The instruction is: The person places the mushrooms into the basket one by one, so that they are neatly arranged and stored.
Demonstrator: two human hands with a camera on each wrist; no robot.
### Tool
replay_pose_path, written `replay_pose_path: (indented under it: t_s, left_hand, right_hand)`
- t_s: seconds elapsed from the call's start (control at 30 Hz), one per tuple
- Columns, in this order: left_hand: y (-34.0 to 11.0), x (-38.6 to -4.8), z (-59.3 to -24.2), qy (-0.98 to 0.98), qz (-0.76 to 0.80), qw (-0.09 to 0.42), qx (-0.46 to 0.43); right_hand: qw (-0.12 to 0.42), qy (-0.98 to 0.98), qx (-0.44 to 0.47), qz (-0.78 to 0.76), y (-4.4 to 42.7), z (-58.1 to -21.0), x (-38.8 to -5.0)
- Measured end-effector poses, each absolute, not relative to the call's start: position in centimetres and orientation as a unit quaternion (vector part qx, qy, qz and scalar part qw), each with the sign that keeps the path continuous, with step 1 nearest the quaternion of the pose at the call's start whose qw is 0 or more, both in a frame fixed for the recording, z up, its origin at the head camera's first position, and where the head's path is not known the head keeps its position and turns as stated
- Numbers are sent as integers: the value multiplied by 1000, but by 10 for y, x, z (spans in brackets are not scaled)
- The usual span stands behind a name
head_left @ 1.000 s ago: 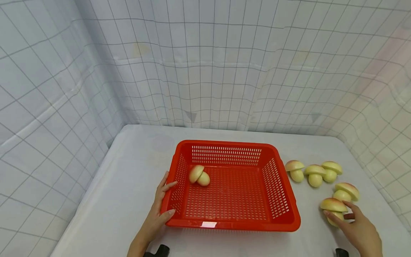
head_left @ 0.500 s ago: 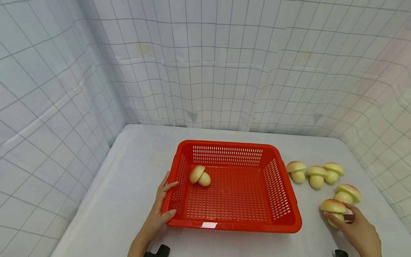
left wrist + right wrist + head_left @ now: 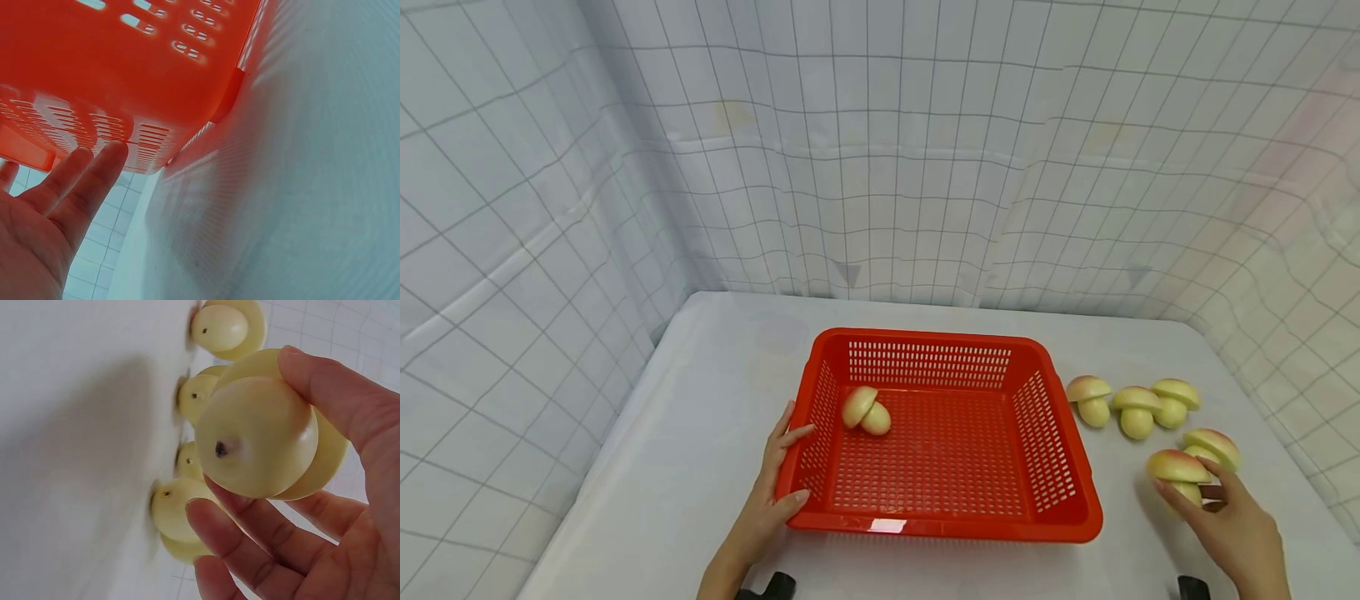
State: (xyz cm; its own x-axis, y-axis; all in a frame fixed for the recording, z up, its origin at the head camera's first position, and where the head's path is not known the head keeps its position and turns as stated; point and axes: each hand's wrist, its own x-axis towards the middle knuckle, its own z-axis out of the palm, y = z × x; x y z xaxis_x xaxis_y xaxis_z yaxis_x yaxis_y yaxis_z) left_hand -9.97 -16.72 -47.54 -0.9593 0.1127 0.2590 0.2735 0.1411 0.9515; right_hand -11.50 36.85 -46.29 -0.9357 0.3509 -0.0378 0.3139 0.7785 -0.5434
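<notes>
Lower middle, the left hand [image 3: 767, 505] lies straight-fingered against the red basket [image 3: 970, 529]; at lower right, the right hand [image 3: 1242, 525] pinches a mushroom [image 3: 1177, 467], just risen, apparently clear of the table [image 3: 715, 417]; the pick-up looks made.

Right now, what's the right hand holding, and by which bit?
The right hand holds a mushroom between thumb and fingers, around where stem meets cap.

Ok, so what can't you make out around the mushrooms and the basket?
Head view: the held mushroom, part of its stem covered by the right hand.
Left wrist view: the basket and left hand, both cut off by the picture's edges.
Right wrist view: the two middle mushrooms in back, partly hidden by the held mushroom.
</notes>
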Motion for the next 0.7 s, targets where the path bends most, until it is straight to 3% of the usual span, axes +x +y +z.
replay_pose_path:
  t_s: [0.7]
  left_hand:
    - [-165,-99,-474,-754,-643,64,-119]
  right_hand:
    - [127,-930,-132,319,338,-434,-110]
